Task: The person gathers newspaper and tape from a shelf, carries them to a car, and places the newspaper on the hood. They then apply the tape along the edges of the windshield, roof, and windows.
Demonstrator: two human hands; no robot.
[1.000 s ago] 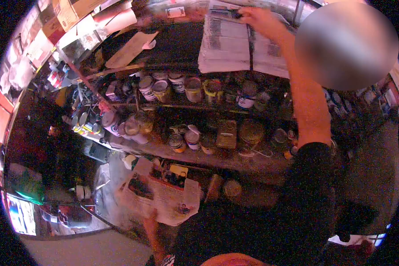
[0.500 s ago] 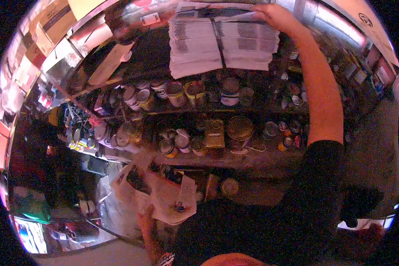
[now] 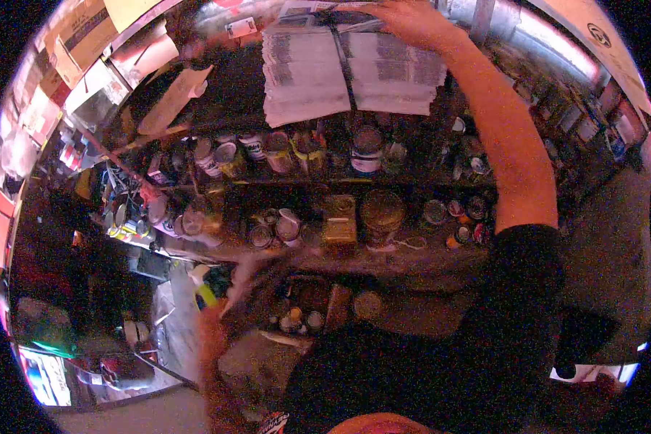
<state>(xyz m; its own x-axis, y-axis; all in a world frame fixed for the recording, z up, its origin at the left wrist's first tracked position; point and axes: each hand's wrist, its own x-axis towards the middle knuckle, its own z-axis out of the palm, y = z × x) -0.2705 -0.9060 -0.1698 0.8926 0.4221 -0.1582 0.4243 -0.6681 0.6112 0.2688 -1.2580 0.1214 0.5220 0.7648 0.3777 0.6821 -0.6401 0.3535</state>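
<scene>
A thick stack of newspapers [image 3: 304, 69], bound by a dark strap, lies at the top centre of the head view. My right hand [image 3: 409, 23] reaches over its far side, with fingers closed on a loose newspaper on top. Low on the left, my left hand [image 3: 211, 325] is closed and smeared by motion. Out of it sticks a slim blurred thing with a yellow-green band [image 3: 205, 293] and a whitish end; I cannot tell its kind.
Below the stack, shelves hold several paint cans [image 3: 367, 148] and a square tin [image 3: 339, 219]. Small jars [image 3: 295, 316] stand in a lower compartment. Cardboard boxes [image 3: 87, 32] are at the upper left. A rolled sheet [image 3: 173, 101] lies left of the stack.
My right hand has moved left along the far edge of the stack. My left hand has shifted left; the broad white sheet seen at it before no longer shows, and the yellow-green band has appeared.
</scene>
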